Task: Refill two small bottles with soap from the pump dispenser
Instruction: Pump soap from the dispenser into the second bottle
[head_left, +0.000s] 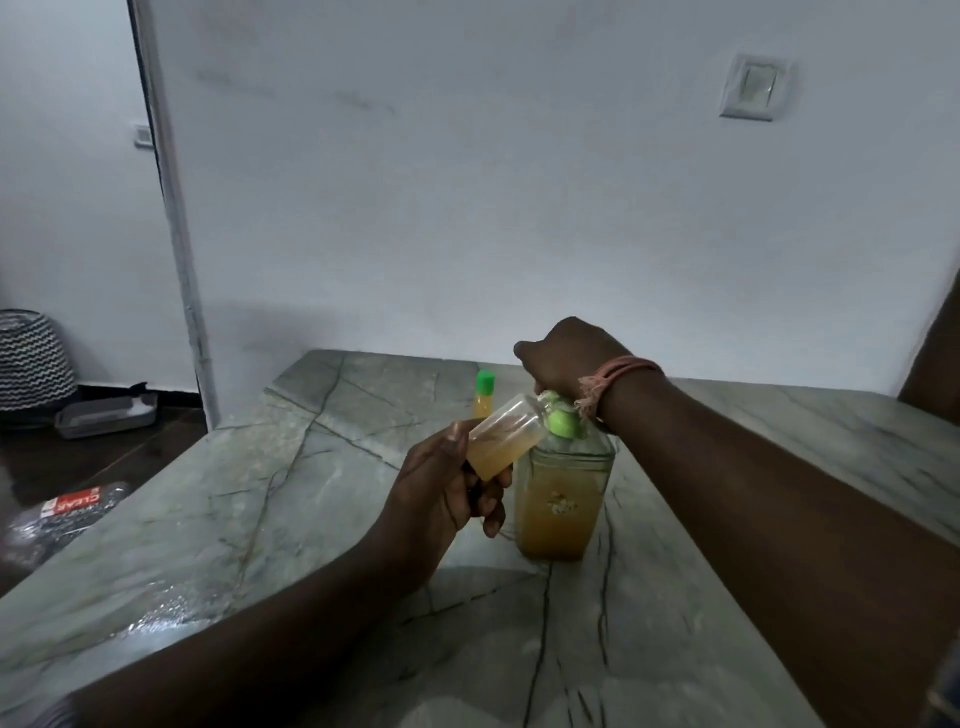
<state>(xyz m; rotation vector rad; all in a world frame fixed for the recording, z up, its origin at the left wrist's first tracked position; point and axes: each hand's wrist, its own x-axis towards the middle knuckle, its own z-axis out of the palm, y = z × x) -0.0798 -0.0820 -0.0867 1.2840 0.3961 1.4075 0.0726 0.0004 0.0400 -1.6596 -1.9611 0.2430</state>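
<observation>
A clear pump dispenser (558, 501) with amber soap and a green pump collar stands on the marble counter (270, 509). My right hand (566, 358) sits on top of the pump head, fingers curled down over it. My left hand (447, 493) grips a small open bottle (506, 439), tilted with its mouth up against the pump spout; amber soap fills its lower part. A second small bottle (484, 397) with a green cap stands upright behind, holding amber soap.
The counter meets a white wall at the back. Left of the counter, on the dark floor, lie a plastic-wrapped pack (57, 519) with a red label, a grey tray (106, 415) and a zigzag-patterned basket (31, 358).
</observation>
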